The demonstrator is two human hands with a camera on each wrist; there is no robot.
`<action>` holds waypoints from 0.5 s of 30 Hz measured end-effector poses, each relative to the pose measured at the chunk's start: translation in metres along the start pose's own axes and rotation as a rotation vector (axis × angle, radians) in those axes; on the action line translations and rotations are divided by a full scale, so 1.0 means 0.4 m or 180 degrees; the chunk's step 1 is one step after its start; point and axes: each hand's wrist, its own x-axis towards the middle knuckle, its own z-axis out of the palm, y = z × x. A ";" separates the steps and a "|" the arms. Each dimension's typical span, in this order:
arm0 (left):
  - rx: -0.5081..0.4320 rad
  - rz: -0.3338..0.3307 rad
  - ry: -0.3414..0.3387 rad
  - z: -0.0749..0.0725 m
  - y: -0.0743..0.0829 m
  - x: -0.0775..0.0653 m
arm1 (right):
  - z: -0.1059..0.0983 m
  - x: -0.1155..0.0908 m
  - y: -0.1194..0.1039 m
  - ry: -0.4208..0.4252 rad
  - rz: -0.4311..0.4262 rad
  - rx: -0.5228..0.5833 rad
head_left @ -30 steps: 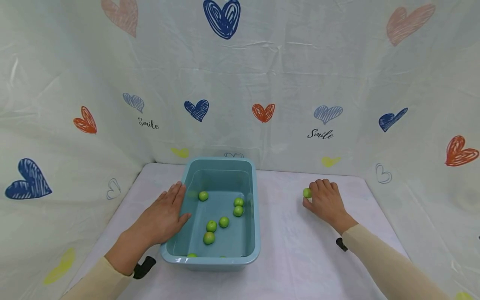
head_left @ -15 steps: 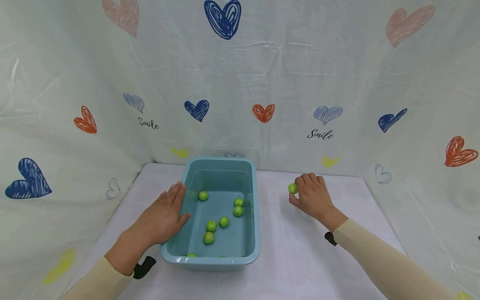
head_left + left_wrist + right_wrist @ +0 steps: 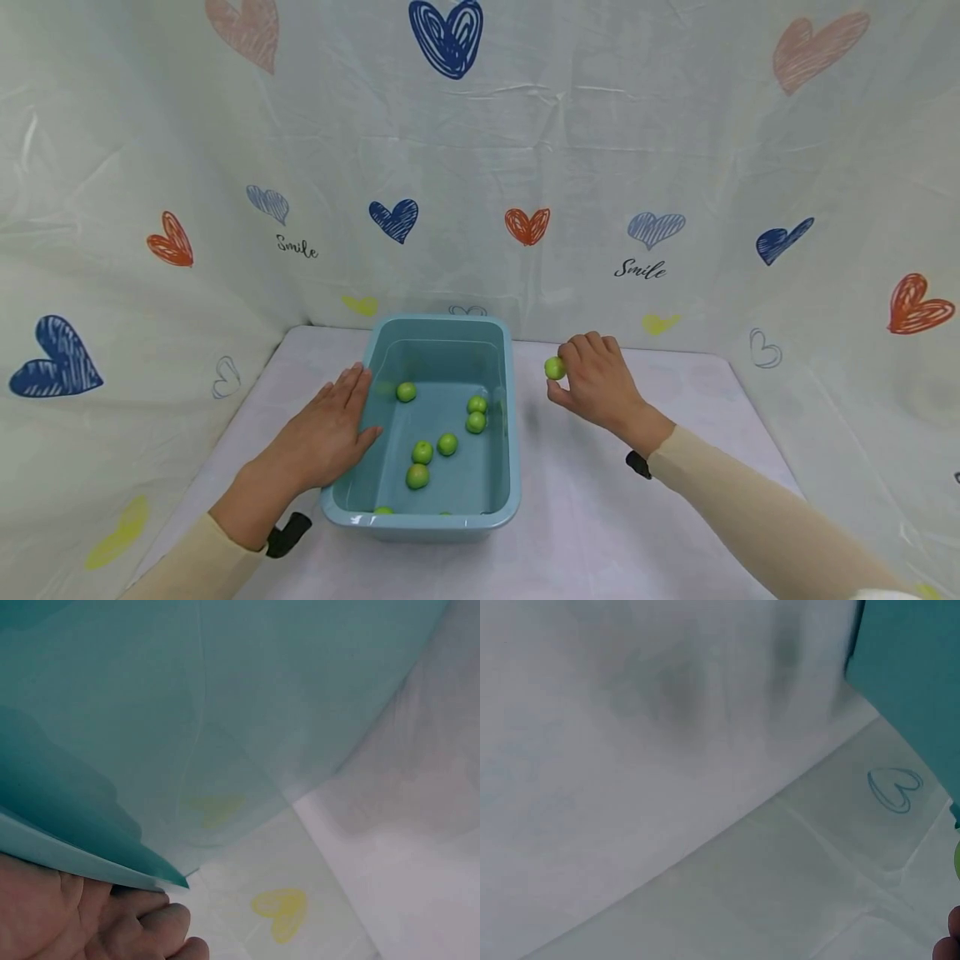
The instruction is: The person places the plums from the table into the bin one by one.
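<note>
In the head view a light blue plastic basin stands on the table, with several small round green fruits scattered on its floor. My left hand lies along the basin's left rim, fingers extended and thumb reaching over the edge. The left wrist view shows its fingers against the outside of the rim. To the right of the basin, my right hand pinches one green fruit between thumb and fingers, held above the table. Only a sliver of that fruit and some fingertips enter the right wrist view.
A white cloth covers the table. Behind and on both sides hangs a pale curtain printed with hearts and words. The basin's near wall hides part of a fruit. A dark band sits at the left wrist.
My right hand has moved left and slightly away from me, bringing the pinched green fruit closer to the basin's right side. The left hand and the basin have stayed in place.
</note>
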 end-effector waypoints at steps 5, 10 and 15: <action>0.0006 0.0005 0.0000 0.000 0.001 0.000 | -0.018 0.039 -0.033 0.0163 -0.0163 0.0031; 0.0003 0.0003 0.0006 0.001 0.001 -0.001 | -0.033 0.074 -0.071 0.0394 -0.0393 0.0068; -0.0010 0.0001 0.0011 0.003 0.000 -0.001 | -0.039 0.100 -0.108 0.0603 -0.0638 0.0029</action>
